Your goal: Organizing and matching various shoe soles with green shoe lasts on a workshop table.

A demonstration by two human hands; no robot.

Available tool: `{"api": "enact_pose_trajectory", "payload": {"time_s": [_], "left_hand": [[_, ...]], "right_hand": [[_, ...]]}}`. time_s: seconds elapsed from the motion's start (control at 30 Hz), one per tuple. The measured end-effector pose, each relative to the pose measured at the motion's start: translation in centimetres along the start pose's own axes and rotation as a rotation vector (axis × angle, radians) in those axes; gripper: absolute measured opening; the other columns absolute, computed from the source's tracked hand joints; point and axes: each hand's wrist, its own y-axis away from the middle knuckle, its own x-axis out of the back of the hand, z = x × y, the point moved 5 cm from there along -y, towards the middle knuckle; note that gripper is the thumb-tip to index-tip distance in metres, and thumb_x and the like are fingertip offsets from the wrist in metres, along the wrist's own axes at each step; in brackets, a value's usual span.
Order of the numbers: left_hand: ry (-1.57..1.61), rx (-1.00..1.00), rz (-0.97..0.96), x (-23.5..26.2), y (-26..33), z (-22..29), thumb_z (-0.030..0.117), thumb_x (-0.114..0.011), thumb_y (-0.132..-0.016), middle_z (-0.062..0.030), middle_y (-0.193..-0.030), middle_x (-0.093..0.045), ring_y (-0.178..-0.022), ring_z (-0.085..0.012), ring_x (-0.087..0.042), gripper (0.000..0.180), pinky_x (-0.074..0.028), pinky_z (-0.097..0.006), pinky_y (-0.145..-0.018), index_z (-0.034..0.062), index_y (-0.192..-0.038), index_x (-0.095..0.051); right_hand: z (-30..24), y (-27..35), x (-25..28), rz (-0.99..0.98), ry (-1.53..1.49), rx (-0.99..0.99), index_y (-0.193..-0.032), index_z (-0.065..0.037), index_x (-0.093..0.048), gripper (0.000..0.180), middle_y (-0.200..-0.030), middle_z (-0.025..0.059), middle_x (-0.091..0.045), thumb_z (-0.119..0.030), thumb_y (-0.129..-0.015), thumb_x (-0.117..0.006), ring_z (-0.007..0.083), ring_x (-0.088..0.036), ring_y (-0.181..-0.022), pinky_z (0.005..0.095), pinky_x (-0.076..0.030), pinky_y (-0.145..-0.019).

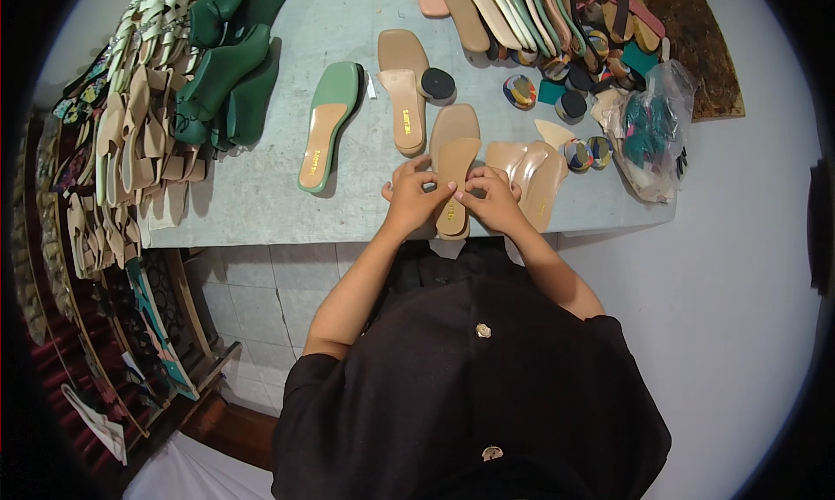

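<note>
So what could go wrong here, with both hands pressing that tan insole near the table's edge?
The tan insole sits at the grey table's front edge, so a push from the left hand or right hand might slide it off. It may also end up skewed on the sole beneath. The beige soles beside the right hand could get knocked.

A green sole with a tan insole lies at eleven o'clock on the grey table, a beige sole just beside it. Dark green soles pile at ten o'clock; a plastic bag sits at two.
</note>
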Motion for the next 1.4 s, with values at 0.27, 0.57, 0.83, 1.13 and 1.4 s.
{"api": "enact_pose_trajectory", "payload": {"time_s": [0.27,0.57,0.83,1.13,1.4], "left_hand": [[-0.167,0.012,-0.003,0.7,1.7,0.2,0.03,-0.077,-0.068,-0.023,-0.137,-0.039,-0.13,-0.0385,-0.023,0.021,-0.011,-0.052,-0.105,0.0118,-0.079,-0.074],[-0.242,0.0,0.086,0.1,1.7,-0.2,0.03,-0.076,-0.069,-0.0195,-0.137,-0.04,-0.13,-0.0364,-0.023,0.019,-0.007,-0.058,-0.101,0.0133,-0.077,-0.074],[-0.296,0.029,0.104,0.0,1.7,0.0,0.029,-0.077,-0.069,-0.0169,-0.135,-0.042,-0.128,-0.0361,-0.025,0.018,-0.007,-0.059,-0.099,0.0127,-0.076,-0.074],[-0.321,-0.007,0.154,-0.1,1.8,-0.1,0.029,-0.076,-0.068,-0.0157,-0.133,-0.044,-0.126,-0.0352,-0.028,0.019,-0.008,-0.062,-0.096,0.0118,-0.074,-0.073],[-0.311,-0.03,0.189,-0.2,1.8,-0.4,0.032,-0.076,-0.068,-0.0138,-0.132,-0.045,-0.127,-0.0337,-0.028,0.019,-0.007,-0.064,-0.094,0.0131,-0.073,-0.073]], "right_hand": [[1.2,1.0,-0.6,-0.083,0.061,-0.021,-0.076,-0.012,-0.068,0.022,-0.107,-0.0017,-0.056,-0.033,-0.074,-0.07,0.0233,-0.037,-0.115,0.0534,-0.013,-0.093],[0.6,0.7,-0.8,-0.045,0.167,0.007,-0.076,-0.012,-0.07,0.021,-0.111,-0.002,-0.058,-0.033,-0.075,-0.068,0.026,-0.037,-0.117,0.0593,-0.013,-0.09],[0.4,0.5,-0.8,-0.013,0.204,0.0,-0.076,-0.012,-0.071,0.021,-0.108,-0.0016,-0.06,-0.033,-0.074,-0.068,0.0265,-0.039,-0.115,0.0592,-0.014,-0.09],[-0.3,0.7,-0.8,0.007,0.208,-0.028,-0.075,-0.011,-0.07,0.022,-0.107,-0.0024,-0.06,-0.033,-0.074,-0.069,0.0262,-0.039,-0.114,0.0613,-0.012,-0.092],[-0.3,0.4,-1.0,0.037,0.217,-0.043,-0.073,-0.011,-0.07,0.023,-0.103,-0.0025,-0.061,-0.033,-0.074,-0.069,0.0248,-0.042,-0.111,0.0611,-0.011,-0.093]]}}
